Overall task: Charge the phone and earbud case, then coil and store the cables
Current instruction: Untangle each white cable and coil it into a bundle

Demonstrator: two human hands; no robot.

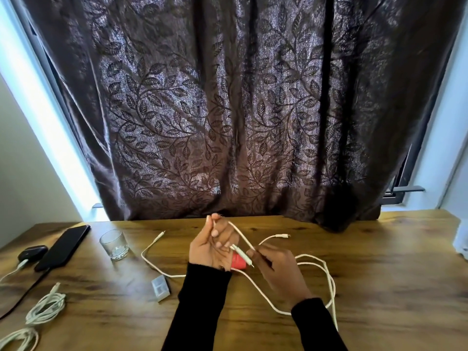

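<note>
Dim backlit room, warped edges

Long black sleeves [200, 307], bare hands [212, 247]

One head-worn view looks forward and down (close in) over the wooden desk [367, 249].

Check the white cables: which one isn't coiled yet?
The long white cable both hands are working, mid-table: it sprawls in loose loops. The two white cables at the table's near left, and, are already bundled.
</note>
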